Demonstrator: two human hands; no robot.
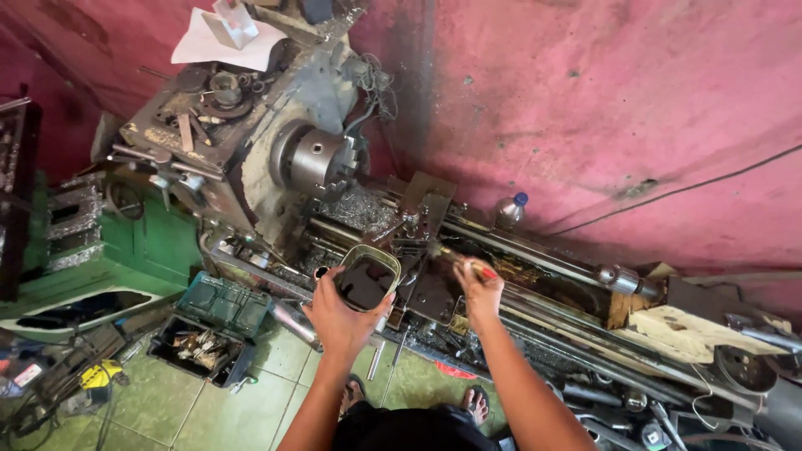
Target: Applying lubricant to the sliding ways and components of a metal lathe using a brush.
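L hand [341, 313] grips tin [368, 277], R hand [479, 288] brush [455, 259], by lathe chuck [320, 160].

Your left hand [341, 313] raised forward, back of hand up, fingers curled closed in grip, forearm bare, angled up from lower centre. Your right hand [479, 288] extended alongside, fingers pinched shut, wrist straight, forearm running in from lower right.

Stained pink wall [601, 108], green tiled floor [209, 401], daylight from above.
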